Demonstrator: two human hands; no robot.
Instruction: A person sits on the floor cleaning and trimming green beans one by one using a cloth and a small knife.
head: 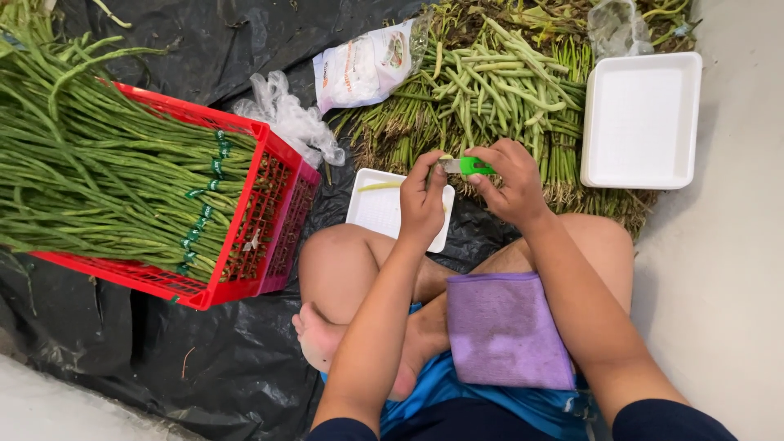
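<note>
The person sits cross-legged on a black plastic sheet (220, 359), and both hands meet just above the knees. The right hand (510, 184) has its grip closed on a small green-handled cutter (472, 167), fingers wrapped round the handle. The left hand (420, 200) pinches the pale blade end of the same cutter between thumb and fingertips, so its grip is narrow and also on the tool.

Directly under the left hand lies a small white foam tray (376, 208) holding one pale green bean piece (380, 186). Beyond the cutter, touching the far edge of that tray, lies a loose heap of long beans (490, 94). A larger, empty white tray (641, 118) rests to the right of the heap. Left of the small tray stands a red crate (261, 220) packed with bundled long beans (106, 180). A purple cloth (502, 327) is draped over the right thigh, below the cutter.
</note>
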